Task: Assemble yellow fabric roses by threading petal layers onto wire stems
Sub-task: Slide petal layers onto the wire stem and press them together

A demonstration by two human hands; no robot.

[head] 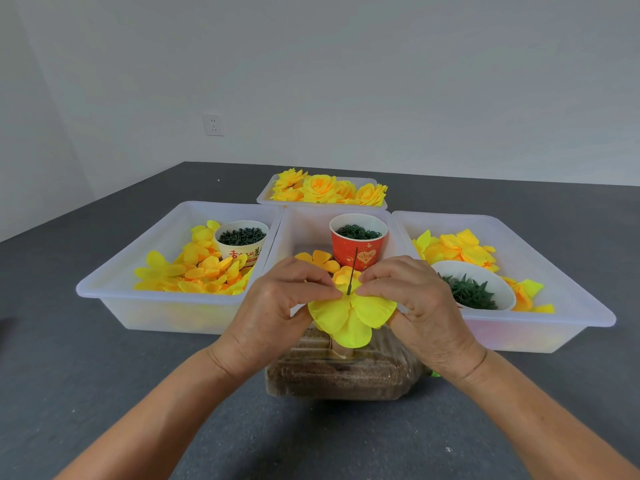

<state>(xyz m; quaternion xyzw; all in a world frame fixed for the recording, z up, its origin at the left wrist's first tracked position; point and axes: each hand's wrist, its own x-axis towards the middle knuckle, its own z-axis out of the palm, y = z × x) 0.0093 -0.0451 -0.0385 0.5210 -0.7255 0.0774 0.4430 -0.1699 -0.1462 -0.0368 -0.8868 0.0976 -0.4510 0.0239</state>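
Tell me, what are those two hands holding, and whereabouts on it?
Both the left hand and the right hand pinch a yellow petal layer at its top middle, on either side of the dark wire stem poking up through it.

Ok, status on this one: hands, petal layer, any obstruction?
Both hands, left and right, pinch yellow petal layer. Wire stem pokes up through its centre. Nothing in the way.

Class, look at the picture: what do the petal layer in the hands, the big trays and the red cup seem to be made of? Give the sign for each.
Petal layer: thin matte fabric, going by its soft folds and crinkled edges.
Trays: translucent, smooth plastic; the contents show faintly through the walls.
Red cup: probably paper, with a printed matte wall and a rolled white rim.
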